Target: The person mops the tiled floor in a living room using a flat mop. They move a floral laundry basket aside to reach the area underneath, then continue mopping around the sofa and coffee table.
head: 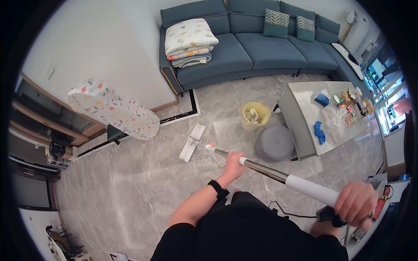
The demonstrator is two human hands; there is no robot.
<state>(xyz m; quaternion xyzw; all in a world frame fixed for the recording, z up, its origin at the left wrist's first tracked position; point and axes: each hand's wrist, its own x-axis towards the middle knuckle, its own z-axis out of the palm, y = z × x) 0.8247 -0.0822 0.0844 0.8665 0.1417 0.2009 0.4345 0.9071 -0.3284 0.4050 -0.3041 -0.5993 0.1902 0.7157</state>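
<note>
A flat mop spans the view diagonally, its white rectangular head (pixel 192 143) lying on the grey tiled floor (pixel 130 189). My left hand (pixel 234 164) wraps around the metal pole (pixel 266 171) partway down, just below a white collar. At the upper end, my right hand (pixel 356 204) grips the top of the thick white handle sleeve (pixel 312 190). A black band circles my left wrist, and a dark device with a cable sits by the right one. The pad under the mop head cannot be seen.
Beyond the mop head stand a yellow-lined waste bin (pixel 255 114), a round grey stool (pixel 276 143) and a low table (pixel 302 130) bearing bags and snacks. A blue sofa (pixel 274 52) lines the back wall. An ironing board with a floral cover (pixel 117 111) stands left, by wooden-framed doors (pixel 58 117).
</note>
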